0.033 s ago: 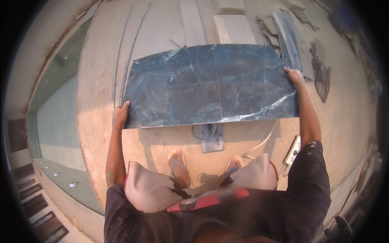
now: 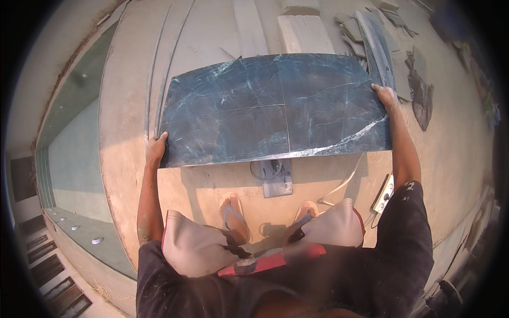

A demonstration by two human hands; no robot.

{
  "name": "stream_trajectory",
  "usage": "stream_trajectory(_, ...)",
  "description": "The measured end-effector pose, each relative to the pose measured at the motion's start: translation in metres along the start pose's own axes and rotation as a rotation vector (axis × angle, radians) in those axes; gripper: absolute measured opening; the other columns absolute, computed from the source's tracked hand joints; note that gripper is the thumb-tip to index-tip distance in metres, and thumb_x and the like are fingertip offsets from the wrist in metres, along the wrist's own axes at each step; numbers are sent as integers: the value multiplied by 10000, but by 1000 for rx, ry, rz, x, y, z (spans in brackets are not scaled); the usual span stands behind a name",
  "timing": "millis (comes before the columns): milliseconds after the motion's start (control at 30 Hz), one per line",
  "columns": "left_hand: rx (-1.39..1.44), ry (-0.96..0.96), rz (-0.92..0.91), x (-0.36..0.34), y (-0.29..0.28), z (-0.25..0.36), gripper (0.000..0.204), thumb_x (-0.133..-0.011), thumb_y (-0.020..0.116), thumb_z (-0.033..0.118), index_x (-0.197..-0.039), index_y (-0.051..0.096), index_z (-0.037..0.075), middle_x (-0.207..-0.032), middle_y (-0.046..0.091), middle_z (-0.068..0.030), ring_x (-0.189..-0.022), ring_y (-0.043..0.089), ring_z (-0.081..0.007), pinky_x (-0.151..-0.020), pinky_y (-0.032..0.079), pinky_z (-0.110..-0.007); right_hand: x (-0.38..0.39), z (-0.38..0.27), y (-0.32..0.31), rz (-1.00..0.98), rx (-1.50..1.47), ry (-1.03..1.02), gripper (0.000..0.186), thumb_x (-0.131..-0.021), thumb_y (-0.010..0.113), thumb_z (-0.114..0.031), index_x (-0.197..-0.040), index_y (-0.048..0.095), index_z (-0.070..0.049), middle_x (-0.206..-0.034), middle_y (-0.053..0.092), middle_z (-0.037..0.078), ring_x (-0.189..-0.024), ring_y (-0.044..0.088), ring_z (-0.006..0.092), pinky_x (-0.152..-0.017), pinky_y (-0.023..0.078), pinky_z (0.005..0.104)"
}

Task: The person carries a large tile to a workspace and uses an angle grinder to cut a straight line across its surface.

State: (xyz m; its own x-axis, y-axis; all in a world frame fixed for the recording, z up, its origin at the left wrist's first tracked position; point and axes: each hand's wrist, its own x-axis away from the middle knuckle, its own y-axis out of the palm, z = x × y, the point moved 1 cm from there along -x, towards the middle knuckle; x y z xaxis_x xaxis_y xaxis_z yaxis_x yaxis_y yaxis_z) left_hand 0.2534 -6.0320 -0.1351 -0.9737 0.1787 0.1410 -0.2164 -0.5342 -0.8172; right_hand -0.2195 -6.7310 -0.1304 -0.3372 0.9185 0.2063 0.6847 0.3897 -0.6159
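In the head view, gripping a dark blue slab (image 2: 228, 116) at its left edge with the left hand (image 2: 156, 149) and right edge with the right hand (image 2: 386, 98), floor (image 2: 310, 183) showing before its near edge, pale block (image 2: 306, 36) beyond the far edge, power strip (image 2: 383, 194) near right.
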Motion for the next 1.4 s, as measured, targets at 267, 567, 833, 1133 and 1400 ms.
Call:
stream_trajectory(267, 48, -63, -286, -7, 17, 11, 759, -1084, 323, 523, -1499, 424, -104, -1550, 446, -302, -1454, 440, -362, -1204, 305, -418, -32, -5, -14, -25, 152, -85, 480, -922, 721, -386, -1142, 735, 41, -1023, 748, 136, -923, 709, 215, -843, 522, 354)
stream_trajectory(567, -22, -278, -489, -25, -22, 17, 860, -1083, 264, 600, -1600, 192, -82, -1667, 262, -244, -1533, 312, -334, -1245, 231, -463, 206, -41, 35, -330, -482, -467, 361, -1014, 647, -386, -951, 726, -39, -859, 719, 82, -774, 660, 117, -660, 502, 280)
stream_trajectory(833, 11, -274, -547, -8, -7, 48, 822, -1088, 237, 554, -1604, 175, -83, -1672, 250, -246, -1538, 308, -316, -1252, 205, -432, 237, -23, 245, -504, 282, -719, 638, -960, 622, -520, -1332, 622, -2, -1324, 658, 219, -1314, 566, 384, -1128, 419, 457)
stream_trajectory(1133, -11, -220, -451, -7, 1, 33, 804, -1095, 257, 545, -1579, 254, -97, -1618, 360, -263, -1494, 385, -329, -1234, 248, -431, 207, -30, 333, -739, 616, -659, 617, -936, 648, -463, -1346, 591, -6, -1303, 653, 223, -1280, 577, 396, -1082, 452, 463)
stream_trajectory(1400, 90, -157, -410, -8, 18, 34, 754, -1100, 272, 504, -1568, 290, -87, -1619, 357, -256, -1492, 379, -336, -1228, 263, -416, 243, 8, 243, -799, 533, -482, 610, -914, 670, -412, -1359, 563, -9, -1284, 648, 227, -1251, 587, 406, -1042, 481, 469)
